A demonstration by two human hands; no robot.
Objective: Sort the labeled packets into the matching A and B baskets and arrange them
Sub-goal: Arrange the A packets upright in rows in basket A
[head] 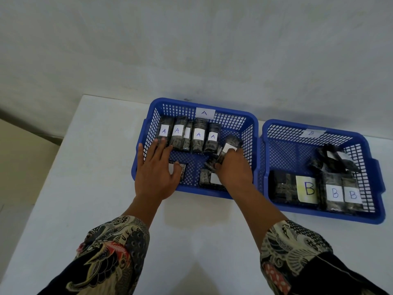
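In basket A, the right hand grips a tilted packet, covering its label. The flat, spread left hand partly hides another packet. Basket B sits right.

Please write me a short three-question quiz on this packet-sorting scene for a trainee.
1. True or false: the right hand grips a packet inside the A basket.
2. How many packets stand in the row along the A basket's far wall?
3. Where do the left hand's fingers lie: (a) in the B basket, (b) against the row of A packets, (c) on the table?

Key: 1 true; 2 five; 3 b.
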